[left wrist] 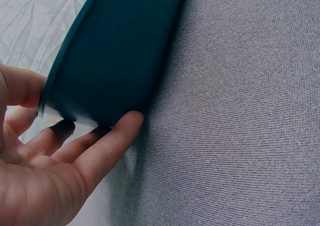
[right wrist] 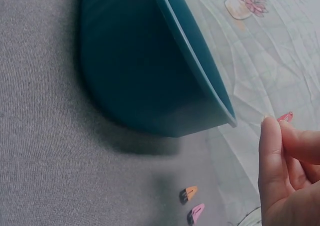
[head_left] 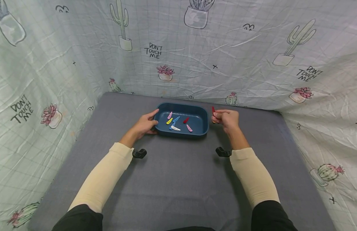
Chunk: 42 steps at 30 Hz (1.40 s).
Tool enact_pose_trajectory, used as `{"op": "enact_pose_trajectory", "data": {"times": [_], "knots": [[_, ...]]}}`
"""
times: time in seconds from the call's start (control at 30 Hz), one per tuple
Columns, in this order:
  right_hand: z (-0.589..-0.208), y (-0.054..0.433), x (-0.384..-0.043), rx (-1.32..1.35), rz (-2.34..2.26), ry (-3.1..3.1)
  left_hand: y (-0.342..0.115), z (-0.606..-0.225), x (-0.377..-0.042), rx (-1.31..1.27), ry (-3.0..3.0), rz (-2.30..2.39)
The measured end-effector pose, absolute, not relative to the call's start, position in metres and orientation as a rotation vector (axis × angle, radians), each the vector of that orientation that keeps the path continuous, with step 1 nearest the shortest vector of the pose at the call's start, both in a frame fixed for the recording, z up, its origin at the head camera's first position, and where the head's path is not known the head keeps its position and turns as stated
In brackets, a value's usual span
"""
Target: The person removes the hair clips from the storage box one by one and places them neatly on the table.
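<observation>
A dark blue rectangular tray (head_left: 181, 135) rests on the grey table in the head view. Inside lie several snap hair clips: pink clips (head_left: 189, 128), a yellow clip (head_left: 169, 121), blue clips (head_left: 176, 119), a white clip (head_left: 175, 128) and a red clip (head_left: 186, 120). My left hand (head_left: 143, 125) grips the tray's left end, thumb at the rim and fingers against the outer wall. Just beyond the right end, my right hand (head_left: 228, 119) pinches a red hair clip (right wrist: 286, 117) between thumb and index finger, raised beside the rim.
On the table past the tray's right end lie an orange clip (right wrist: 189, 193) and a pink clip (right wrist: 197, 213), seen in the right wrist view. A cactus-print curtain (head_left: 190, 64) hangs behind and at both sides of the grey table (head_left: 181, 179).
</observation>
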State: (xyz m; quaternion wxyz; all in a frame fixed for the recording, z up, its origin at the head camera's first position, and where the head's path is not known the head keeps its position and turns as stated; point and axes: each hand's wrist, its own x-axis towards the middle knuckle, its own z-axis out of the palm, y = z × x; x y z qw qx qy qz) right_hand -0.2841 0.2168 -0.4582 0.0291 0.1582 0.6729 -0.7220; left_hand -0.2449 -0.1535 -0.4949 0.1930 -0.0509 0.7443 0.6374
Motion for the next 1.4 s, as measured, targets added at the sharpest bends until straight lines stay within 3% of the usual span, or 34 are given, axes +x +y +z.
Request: {"op": "enact_pose_trajectory", "data": {"times": [1.4], "knots": [[-0.466,0.235,-0.29,0.576,-2.276,2.022,-0.156,-0.493,-0.248,-0.163,2.096,1.777]]}}
